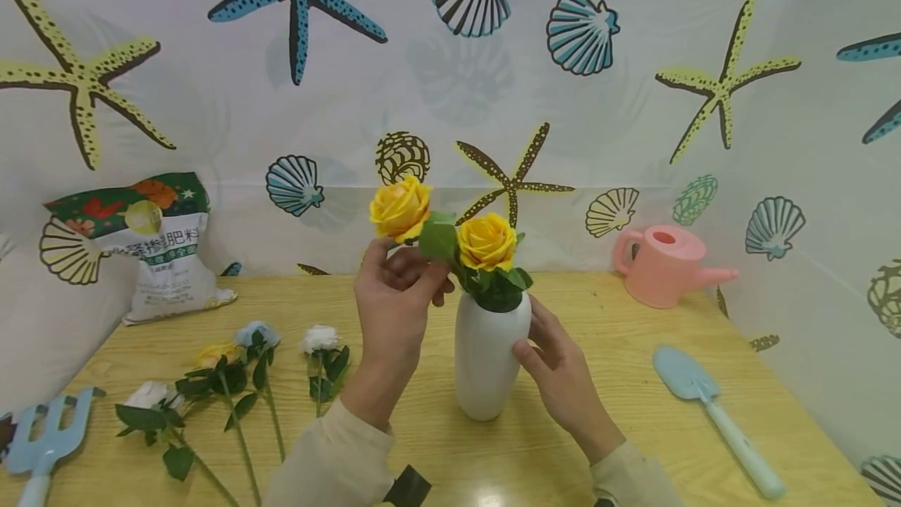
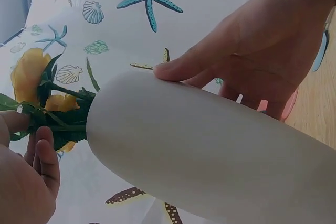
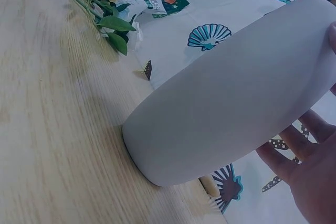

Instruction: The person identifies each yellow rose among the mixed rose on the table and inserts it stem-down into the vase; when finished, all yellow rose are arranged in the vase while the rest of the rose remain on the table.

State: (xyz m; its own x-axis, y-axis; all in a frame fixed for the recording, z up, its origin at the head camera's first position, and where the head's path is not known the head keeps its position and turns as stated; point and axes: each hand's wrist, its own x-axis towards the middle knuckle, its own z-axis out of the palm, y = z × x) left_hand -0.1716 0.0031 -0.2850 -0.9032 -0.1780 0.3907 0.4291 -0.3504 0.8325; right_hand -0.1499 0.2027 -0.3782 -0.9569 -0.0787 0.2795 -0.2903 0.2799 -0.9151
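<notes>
A white vase (image 1: 487, 358) stands on the table and appears slightly tilted. My right hand (image 1: 563, 374) grips its upper right side, thumb in front and fingers behind. In the vase's mouth are green leaves and a yellow rose (image 1: 487, 242). A second yellow rose (image 1: 400, 210) is a little higher and to the left, above my left hand (image 1: 396, 296). In the left wrist view, the left fingers (image 2: 44, 156) pinch among the green leaves (image 2: 34, 116) and stems just outside the vase mouth. Exactly which stem they pinch is partly hidden.
Several cut flowers, including a white rose (image 1: 321, 339) and a blue rose (image 1: 257, 333), lie at the left. Beyond them stands a fertilizer bag (image 1: 165, 264); a blue hand fork (image 1: 52, 436) lies nearer. On the right are a pink watering can (image 1: 662, 272) and a blue trowel (image 1: 711, 405).
</notes>
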